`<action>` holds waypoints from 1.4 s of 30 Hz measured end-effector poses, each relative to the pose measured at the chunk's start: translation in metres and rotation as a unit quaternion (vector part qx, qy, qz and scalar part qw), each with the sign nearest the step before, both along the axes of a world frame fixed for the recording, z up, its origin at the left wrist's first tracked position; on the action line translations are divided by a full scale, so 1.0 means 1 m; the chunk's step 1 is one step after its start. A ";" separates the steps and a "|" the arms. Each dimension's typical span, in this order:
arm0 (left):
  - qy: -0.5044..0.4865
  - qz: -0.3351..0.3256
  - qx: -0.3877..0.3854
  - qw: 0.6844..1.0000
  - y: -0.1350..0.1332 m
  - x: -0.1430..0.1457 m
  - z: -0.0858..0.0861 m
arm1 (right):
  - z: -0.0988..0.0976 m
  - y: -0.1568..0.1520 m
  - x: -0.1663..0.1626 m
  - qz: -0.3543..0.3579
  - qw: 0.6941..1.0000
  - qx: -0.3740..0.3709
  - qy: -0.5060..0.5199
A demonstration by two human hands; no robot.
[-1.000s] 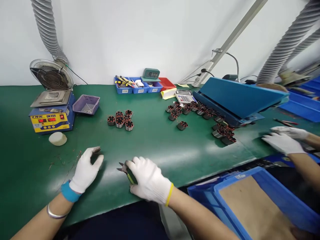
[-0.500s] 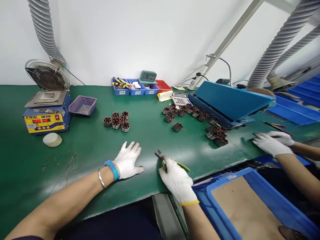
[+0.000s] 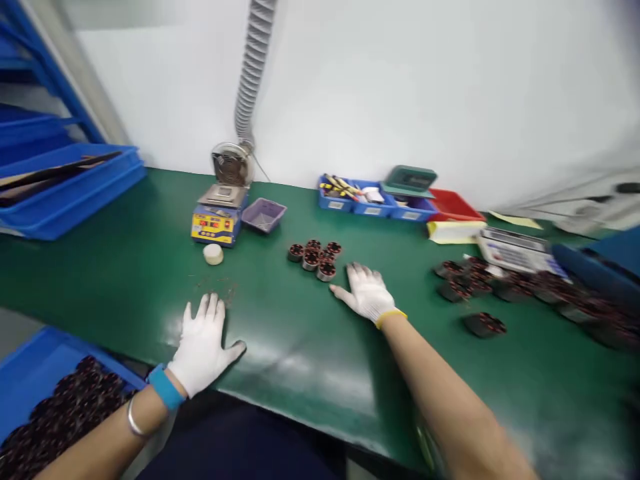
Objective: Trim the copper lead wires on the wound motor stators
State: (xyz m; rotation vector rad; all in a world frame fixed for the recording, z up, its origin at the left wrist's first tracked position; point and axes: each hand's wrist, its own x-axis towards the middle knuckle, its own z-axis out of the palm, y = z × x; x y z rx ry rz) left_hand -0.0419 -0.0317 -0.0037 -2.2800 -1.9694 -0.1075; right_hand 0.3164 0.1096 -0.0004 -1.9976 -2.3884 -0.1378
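Observation:
My left hand (image 3: 203, 347), in a white glove, rests on the green bench with its fingers spread and nothing in it. Thin copper wire scraps (image 3: 227, 293) lie just beyond its fingertips. My right hand (image 3: 365, 293), gloved too, reaches out with fingers apart, close to the right side of a small cluster of copper-wound motor stators (image 3: 311, 260), apparently not touching them. Blurred green handles (image 3: 424, 437), probably of the pliers, show beside my right forearm near the bench edge; the rest is hidden.
A yellow-blue soldering pot (image 3: 215, 223), a white round block (image 3: 213, 254) and a purple tray (image 3: 264, 215) stand at the back left. More stators (image 3: 485, 325) lie on the right by a calculator (image 3: 517, 250). A blue crate (image 3: 30, 363) full of stators is at lower left.
My view has swung left. My right hand has let go of the pliers and moved forward and left toward the small stator cluster. My left hand stays open and has shifted left.

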 end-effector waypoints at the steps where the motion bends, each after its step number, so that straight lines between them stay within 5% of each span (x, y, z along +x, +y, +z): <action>1: 0.000 0.037 0.007 0.999 -0.011 -0.010 -0.004 | -0.006 -0.010 -0.002 0.010 1.000 0.000 -0.003; 6: -0.009 0.153 -0.007 0.988 -0.036 -0.041 -0.019 | -0.024 -0.078 -0.046 0.080 0.997 0.014 -0.018; 13: -0.074 0.143 -0.008 0.987 0.019 -0.055 -0.014 | -0.005 -0.111 -0.207 0.216 0.968 -0.026 0.125; 16: -0.094 0.144 0.021 0.985 0.030 -0.066 -0.011 | -0.004 -0.110 -0.244 0.231 0.962 0.003 0.143; 19: -0.113 0.133 0.045 0.984 0.026 -0.075 -0.012 | -0.006 -0.099 -0.230 0.143 0.975 0.059 0.160; 25: -0.130 0.069 0.101 0.984 0.020 -0.077 -0.020 | -0.006 -0.049 -0.134 -0.171 0.953 0.154 0.194; 30: -0.146 0.014 0.121 0.982 0.026 -0.072 -0.026 | -0.011 -0.007 -0.109 -0.282 0.923 0.134 0.224; 34: -0.166 -0.042 0.110 0.979 0.029 -0.073 -0.028 | -0.017 -0.014 -0.114 -0.309 0.902 0.125 0.275; 42: -0.244 -0.193 0.038 0.950 0.015 -0.054 -0.014 | -0.027 -0.116 -0.157 -0.169 0.906 0.036 0.387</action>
